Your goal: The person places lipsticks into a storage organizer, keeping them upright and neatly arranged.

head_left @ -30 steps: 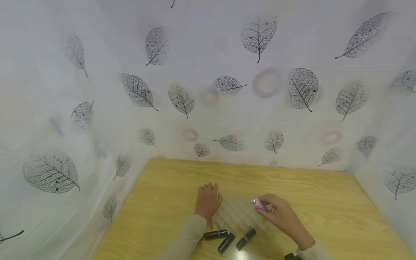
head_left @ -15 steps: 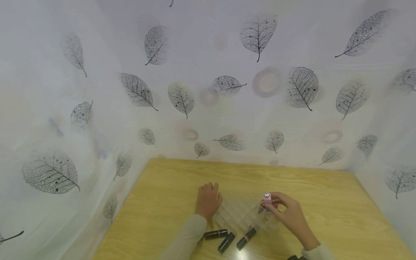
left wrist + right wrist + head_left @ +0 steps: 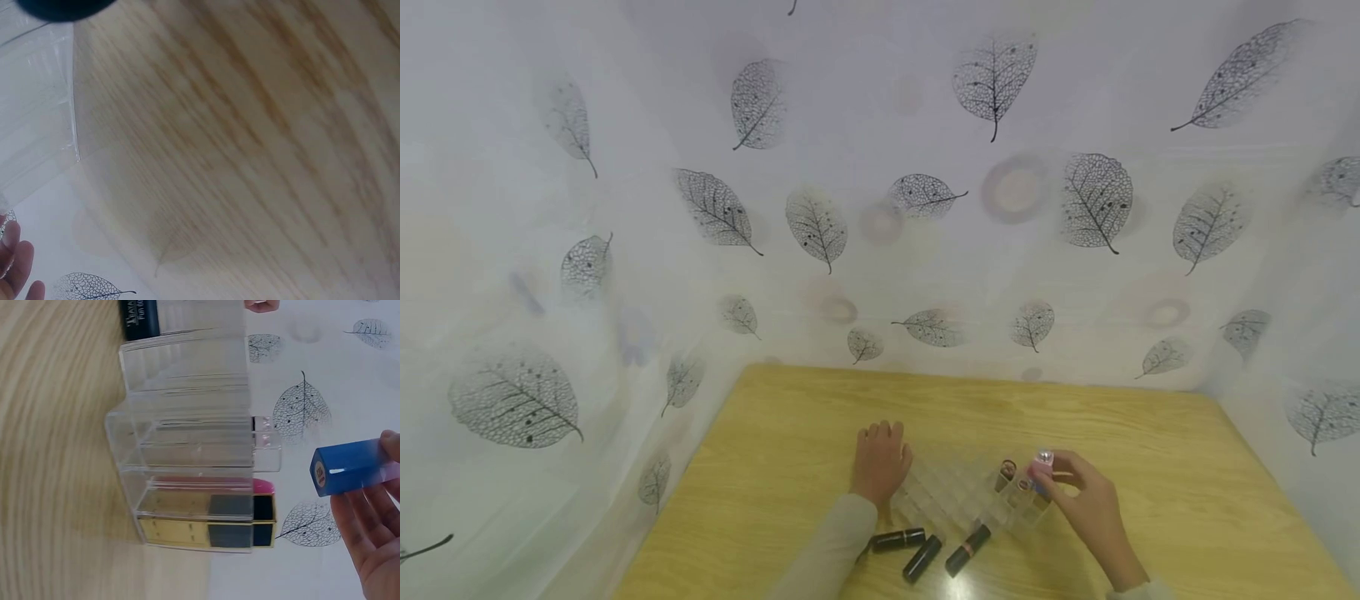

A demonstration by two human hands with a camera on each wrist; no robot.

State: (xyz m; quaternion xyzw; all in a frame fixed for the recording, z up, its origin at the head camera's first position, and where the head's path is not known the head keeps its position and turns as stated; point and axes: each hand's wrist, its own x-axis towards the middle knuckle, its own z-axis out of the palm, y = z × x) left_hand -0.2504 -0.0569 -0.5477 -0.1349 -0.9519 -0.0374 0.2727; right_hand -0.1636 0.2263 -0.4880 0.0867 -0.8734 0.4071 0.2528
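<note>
My right hand (image 3: 1086, 504) pinches a lipstick tube (image 3: 350, 465), blue fading to pink, with a silver jewelled top that shows in the head view. It is over the right end of a clear, stepped lipstick organizer (image 3: 951, 492). In the right wrist view the tube's blue end, with a round label, is above the compartments and apart from them. Several tubes stand in that end, among them a black-and-gold lipstick (image 3: 240, 534) and a clear-capped one (image 3: 267, 450). My left hand (image 3: 880, 462) rests at the organizer's left end, holding nothing.
Three black tubes lie loose on the wooden table (image 3: 805, 442) before the organizer: a left one (image 3: 898, 540), a middle one (image 3: 922, 559) and a right one (image 3: 967, 550). A leaf-printed curtain (image 3: 880, 275) closes off the back and sides.
My right hand has moved right along the organizer and turned the lipstick tube from tilted to nearly upright. Tubes standing in the organizer have come into view beside it. The left hand stays still.
</note>
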